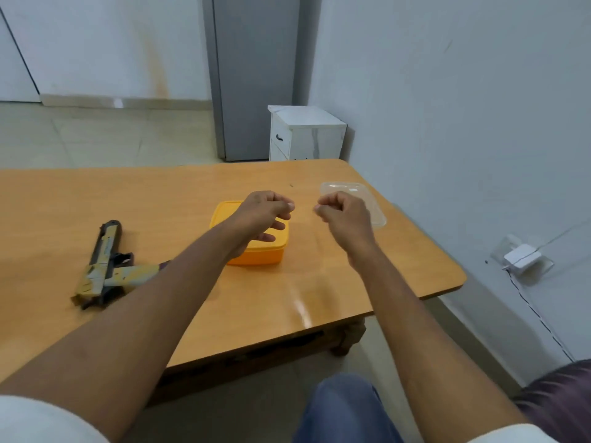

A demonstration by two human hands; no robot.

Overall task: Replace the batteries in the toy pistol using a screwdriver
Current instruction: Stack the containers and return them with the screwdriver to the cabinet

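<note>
Two empty, loosely curled hands, left hand (262, 212) and right hand (343, 215); toy pistol (104, 266) lies barrel pointing away.

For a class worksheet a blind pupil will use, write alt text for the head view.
Two bare hands, left and right, hover loosely curled, holding nothing, above an orange box on a wooden table. A toy pistol lies left.
</note>
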